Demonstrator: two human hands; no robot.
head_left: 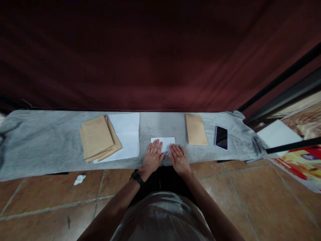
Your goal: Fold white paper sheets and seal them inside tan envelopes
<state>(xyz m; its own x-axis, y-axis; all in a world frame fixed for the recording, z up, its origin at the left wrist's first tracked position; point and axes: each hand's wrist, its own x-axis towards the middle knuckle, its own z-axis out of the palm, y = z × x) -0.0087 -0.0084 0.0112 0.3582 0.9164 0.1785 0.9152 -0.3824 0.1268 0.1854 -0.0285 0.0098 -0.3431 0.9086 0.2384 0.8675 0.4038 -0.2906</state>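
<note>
Dim light, red cloth (160, 57) (near-black up top), stretched edges

Gap between small paper (166, 143) and lone envelope (197, 130), envelope stack (97, 137) blocking left, phone (221, 138) farther right

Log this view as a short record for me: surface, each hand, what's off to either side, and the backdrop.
Surface: grey cloth
Left hand: palm down on white paper, dark band at the wrist
Right hand: fingers on the right part of the same paper
Left side: brown envelopes overlapping larger white sheets
Right side: single brown envelope, then phone with a dark screen
Backdrop: dark red curtain-like sheet
</note>
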